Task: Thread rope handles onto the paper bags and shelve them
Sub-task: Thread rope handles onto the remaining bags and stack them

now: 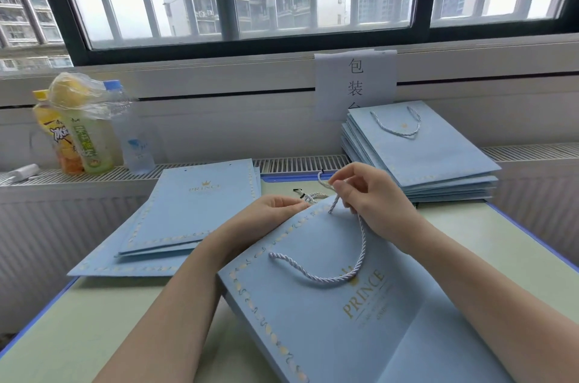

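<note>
A flat light-blue paper bag point(360, 320) with gold "PRINCE" lettering lies tilted on the table in front of me. A white twisted rope handle point(344, 276) loops across its face and runs up through a hole near the top edge. My right hand point(372, 194) pinches the rope's upper end just above that hole. My left hand point(269, 210) grips the bag's top edge at the left, its fingertips next to a loose rope point(308, 196) with a black tip.
A pile of bags without handles point(188, 213) lies at the left. A stack of bags with rope handles point(419, 150) sits at the back right under a paper sign point(355, 85). Three drink bottles point(91, 135) stand on the radiator ledge at left.
</note>
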{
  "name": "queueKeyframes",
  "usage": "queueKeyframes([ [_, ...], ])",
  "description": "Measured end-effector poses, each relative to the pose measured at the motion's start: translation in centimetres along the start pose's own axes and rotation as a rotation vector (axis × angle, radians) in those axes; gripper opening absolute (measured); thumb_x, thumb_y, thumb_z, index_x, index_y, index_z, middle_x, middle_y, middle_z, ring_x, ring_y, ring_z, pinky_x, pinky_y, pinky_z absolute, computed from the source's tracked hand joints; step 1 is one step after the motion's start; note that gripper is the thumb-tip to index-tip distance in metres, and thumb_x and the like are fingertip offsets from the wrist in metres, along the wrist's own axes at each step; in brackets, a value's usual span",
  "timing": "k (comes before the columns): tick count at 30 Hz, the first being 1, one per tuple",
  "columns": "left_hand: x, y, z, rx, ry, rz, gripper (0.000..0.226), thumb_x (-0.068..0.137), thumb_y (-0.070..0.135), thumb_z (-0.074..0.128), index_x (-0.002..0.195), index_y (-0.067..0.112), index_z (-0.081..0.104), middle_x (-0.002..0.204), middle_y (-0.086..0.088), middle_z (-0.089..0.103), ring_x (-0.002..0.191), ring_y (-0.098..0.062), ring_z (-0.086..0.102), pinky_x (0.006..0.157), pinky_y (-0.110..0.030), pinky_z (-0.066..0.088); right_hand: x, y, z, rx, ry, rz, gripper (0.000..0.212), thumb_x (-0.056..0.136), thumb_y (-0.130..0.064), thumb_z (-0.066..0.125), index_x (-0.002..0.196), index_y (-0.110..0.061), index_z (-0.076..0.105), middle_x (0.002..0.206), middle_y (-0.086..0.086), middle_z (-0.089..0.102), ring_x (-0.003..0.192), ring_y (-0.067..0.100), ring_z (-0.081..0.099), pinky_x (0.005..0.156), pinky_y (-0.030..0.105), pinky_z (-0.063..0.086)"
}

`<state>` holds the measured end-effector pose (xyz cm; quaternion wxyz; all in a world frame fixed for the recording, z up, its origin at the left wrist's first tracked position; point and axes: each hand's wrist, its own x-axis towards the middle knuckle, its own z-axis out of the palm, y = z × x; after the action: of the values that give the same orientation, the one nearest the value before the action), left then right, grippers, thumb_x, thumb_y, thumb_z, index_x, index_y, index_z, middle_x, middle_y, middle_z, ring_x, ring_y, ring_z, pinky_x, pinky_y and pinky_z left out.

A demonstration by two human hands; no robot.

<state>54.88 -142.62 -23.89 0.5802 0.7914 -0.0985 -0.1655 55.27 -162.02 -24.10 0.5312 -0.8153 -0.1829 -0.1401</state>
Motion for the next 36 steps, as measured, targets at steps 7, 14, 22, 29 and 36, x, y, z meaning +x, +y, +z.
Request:
queueKeyframes([
  [7,-0.9,0.3,-0.8,-0.006,0.105,0.143,0.032,0.077,0.040,0.064,0.096,0.016,0.073,0.096,-0.007,0.074,0.084,-0.018,0.069,0.079,-0.032,0.054,0.6,-0.6,-1.6,0.391,0.238,0.101,0.017,0.097,-0.008,0.049,0.085,-0.015,0.060,0.048,-0.011,0.047,0.047,0.009,0.034,0.047,0.019,0.031],
  [14,-1.5,0.4,-1.6,-0.116,-0.089,0.083,0.025,0.081,0.027,0.069,0.100,0.010,0.071,0.097,-0.010,0.071,0.081,-0.018,0.067,0.067,-0.024,0.056,1.0,-0.4,-2.6,0.461,0.386,0.119,0.015,0.097,-0.009,0.049,0.087,-0.015,0.058,0.056,-0.005,0.047,0.050,0.009,0.036,0.047,0.019,0.032],
  [22,-0.2,0.2,-2.5,-0.409,0.387,0.130,0.014,0.089,0.003,0.057,0.089,0.008,0.070,0.077,-0.008,0.073,0.060,-0.018,0.067,0.056,-0.024,0.055,1.1,-0.4,-2.5,0.460,0.219,0.302,0.015,0.096,-0.008,0.051,0.084,-0.012,0.061,0.061,0.002,0.047,0.046,0.010,0.046,0.050,0.023,0.040],
  [29,0.3,-0.1,-2.8,-0.546,0.500,0.198,0.011,0.089,0.003,0.058,0.092,0.006,0.068,0.073,-0.006,0.072,0.060,-0.016,0.067,0.054,-0.022,0.055,1.0,0.0,-2.5,-0.065,0.323,0.107,0.010,0.093,-0.011,0.052,0.089,-0.015,0.061,0.082,0.005,0.061,0.071,0.011,0.057,0.063,0.009,0.042],
  [36,0.7,-0.9,-4.8,-1.035,0.734,0.322,0.030,0.086,0.020,0.066,0.114,0.009,0.065,0.113,-0.010,0.068,0.087,-0.020,0.067,0.077,-0.029,0.057,1.4,1.0,-3.4,-0.149,0.587,0.281,0.043,0.090,-0.028,0.059,0.127,-0.012,0.044,0.131,0.008,0.038,0.121,0.024,0.037,0.092,0.028,0.030],
])
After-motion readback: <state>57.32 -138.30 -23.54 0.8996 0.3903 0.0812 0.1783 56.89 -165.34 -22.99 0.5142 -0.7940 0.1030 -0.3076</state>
